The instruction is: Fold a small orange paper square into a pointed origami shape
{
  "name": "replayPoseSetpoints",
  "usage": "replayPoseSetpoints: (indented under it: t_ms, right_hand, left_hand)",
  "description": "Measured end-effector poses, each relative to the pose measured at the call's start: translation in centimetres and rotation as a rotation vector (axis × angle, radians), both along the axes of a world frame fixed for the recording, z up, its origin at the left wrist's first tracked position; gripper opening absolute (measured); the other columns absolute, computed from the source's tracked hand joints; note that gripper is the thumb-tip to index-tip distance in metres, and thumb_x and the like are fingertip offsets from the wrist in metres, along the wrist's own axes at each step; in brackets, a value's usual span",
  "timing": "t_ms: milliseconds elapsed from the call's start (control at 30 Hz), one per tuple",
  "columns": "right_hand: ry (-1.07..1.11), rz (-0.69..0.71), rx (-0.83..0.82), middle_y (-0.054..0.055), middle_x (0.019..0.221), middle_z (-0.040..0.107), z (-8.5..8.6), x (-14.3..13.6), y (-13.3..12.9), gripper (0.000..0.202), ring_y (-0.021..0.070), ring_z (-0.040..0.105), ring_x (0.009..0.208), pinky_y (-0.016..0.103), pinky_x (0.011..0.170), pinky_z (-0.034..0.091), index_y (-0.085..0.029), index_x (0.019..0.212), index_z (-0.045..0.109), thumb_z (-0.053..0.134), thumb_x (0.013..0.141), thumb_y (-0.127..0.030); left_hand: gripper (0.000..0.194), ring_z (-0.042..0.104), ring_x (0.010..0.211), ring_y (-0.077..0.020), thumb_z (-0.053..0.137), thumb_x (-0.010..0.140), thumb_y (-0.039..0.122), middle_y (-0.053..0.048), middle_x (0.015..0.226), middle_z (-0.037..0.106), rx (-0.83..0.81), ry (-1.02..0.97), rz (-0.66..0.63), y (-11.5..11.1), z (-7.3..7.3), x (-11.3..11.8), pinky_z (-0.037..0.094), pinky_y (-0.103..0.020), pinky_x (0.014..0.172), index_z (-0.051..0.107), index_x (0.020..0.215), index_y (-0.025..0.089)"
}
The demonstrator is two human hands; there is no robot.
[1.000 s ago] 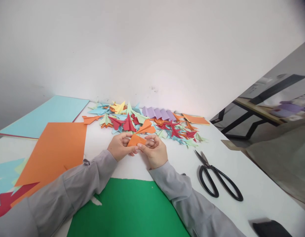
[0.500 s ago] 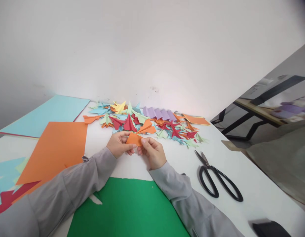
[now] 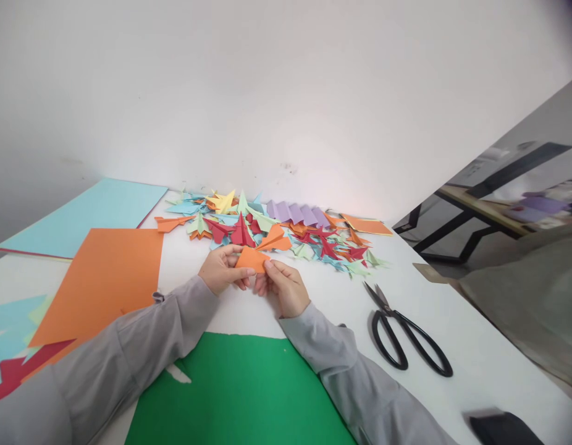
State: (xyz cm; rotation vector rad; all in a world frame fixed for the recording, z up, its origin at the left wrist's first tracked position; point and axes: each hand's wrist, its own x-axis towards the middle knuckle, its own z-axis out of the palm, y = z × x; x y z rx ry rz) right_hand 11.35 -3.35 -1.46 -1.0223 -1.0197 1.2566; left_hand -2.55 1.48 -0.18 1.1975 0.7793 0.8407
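A small piece of orange paper [image 3: 249,260] is held up over the white table between both hands. My left hand [image 3: 222,269] grips its left side, thumb in front and fingers behind. On its right edge, my right hand [image 3: 286,285] pinches it between thumb and fingers. Just beyond the piece lies an orange paper plane [image 3: 275,240], on the near side of a heap of small folded paper planes [image 3: 242,232] in red, green, blue and yellow. A green sheet [image 3: 239,389] lies below my forearms.
Black-handled scissors [image 3: 397,327] lie at the right, blades slightly apart. Orange sheets [image 3: 105,278] and light blue sheets [image 3: 91,213] are at the left. Pleated purple paper [image 3: 298,214] stands near the wall. A black object [image 3: 503,428] sits at the lower right.
My hands keep hold of the orange piece in nearly the same place; its front face is tilted slightly differently. The view has shifted very slightly.
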Motion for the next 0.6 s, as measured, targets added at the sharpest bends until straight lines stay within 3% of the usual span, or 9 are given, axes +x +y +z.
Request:
replayPoseSetpoints:
  t_ms: [433,600]
  right_hand:
    - [0.124,0.005,-0.066,0.002,0.048,0.064,0.0,0.28,0.26,0.02,0.0098,0.053,0.037,0.02,0.038,0.039,-0.016,0.055,0.057,0.066,0.062,-0.032]
    - [0.097,-0.009,-0.063,0.002,0.048,0.063,0.19,0.15,0.08,0.023,0.0099,0.053,0.038,0.02,0.038,0.039,-0.016,0.055,0.057,0.066,0.064,-0.036]
  left_hand:
    - [0.035,0.056,0.041,-0.0114,0.077,0.049,0.029,-0.001,0.049,0.061,0.072,0.007,0.086,-0.31,-0.39,0.35,0.048,-0.023,0.041,0.059,0.071,0.009]
    - [0.035,0.057,0.042,-0.0119,0.078,0.048,0.029,-0.001,0.049,0.061,0.059,0.009,0.082,-0.26,-0.31,0.32,0.048,-0.023,0.041,0.06,0.071,0.009]
